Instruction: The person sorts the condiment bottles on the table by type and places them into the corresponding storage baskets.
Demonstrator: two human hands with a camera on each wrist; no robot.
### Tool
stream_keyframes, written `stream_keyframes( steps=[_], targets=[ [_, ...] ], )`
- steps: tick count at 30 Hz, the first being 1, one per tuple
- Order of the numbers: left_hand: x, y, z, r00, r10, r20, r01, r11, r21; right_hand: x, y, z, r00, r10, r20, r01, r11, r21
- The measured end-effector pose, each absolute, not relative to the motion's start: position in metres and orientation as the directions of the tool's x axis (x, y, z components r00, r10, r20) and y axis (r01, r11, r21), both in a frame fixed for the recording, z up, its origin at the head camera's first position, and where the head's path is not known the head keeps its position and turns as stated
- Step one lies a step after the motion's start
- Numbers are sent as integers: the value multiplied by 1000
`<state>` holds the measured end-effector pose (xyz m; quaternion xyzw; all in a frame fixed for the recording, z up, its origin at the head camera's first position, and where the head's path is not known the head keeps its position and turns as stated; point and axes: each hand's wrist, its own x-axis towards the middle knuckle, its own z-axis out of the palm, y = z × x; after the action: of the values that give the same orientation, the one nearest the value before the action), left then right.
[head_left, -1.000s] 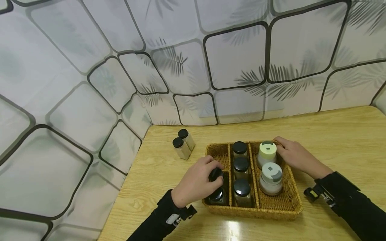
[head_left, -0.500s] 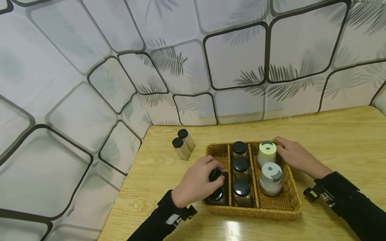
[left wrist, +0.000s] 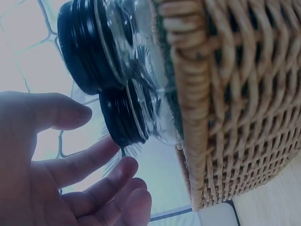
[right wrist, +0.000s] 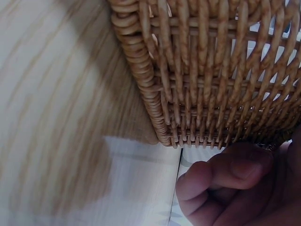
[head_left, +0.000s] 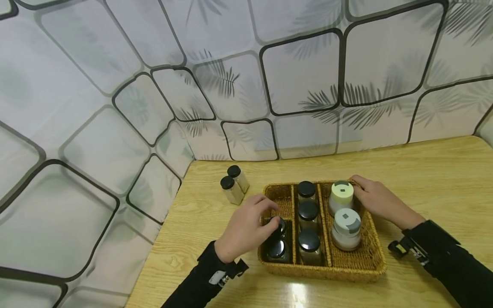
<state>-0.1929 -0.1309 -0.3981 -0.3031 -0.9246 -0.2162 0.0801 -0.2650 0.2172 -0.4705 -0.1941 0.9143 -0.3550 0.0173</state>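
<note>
My left hand [head_left: 246, 229] hovers over the left side of the wicker basket [head_left: 354, 270], thumb and fingers parted and holding nothing. Under its fingertips stand two black-lidded glass jars [head_left: 278, 249], upright in the front left compartment. In the left wrist view the loosely bent fingers are beside the lid of the farther jar [left wrist: 120, 115], while the nearer jar [left wrist: 87, 47] is above the thumb. At the basket's back right corner my right hand [head_left: 379, 199] grips the rim; the right wrist view shows its curled fingers [right wrist: 230, 172] against the weave.
Several black-lidded jars [head_left: 309, 239] line the middle compartment. A yellow-lidded jar [head_left: 342, 192] and a grey-white-lidded jar [head_left: 346, 229] stand in the right one. Two jars with black lids [head_left: 233, 190] are on the wooden table [head_left: 192, 239], left of the basket. A patterned wall covering [head_left: 239, 94] rises behind.
My left hand has let go of the black-lidded jar in the left compartment, its fingers spreading as it drew slightly left. The right hand and the basket have stayed put.
</note>
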Motion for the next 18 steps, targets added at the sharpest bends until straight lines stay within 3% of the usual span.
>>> stream_keyframes(
  steps=[18],
  targets=[
    [-214,-160,-392,-800,320,507,523,786,329,-264,217,-468,-924,-370,93,-336,673,-659]
  ],
)
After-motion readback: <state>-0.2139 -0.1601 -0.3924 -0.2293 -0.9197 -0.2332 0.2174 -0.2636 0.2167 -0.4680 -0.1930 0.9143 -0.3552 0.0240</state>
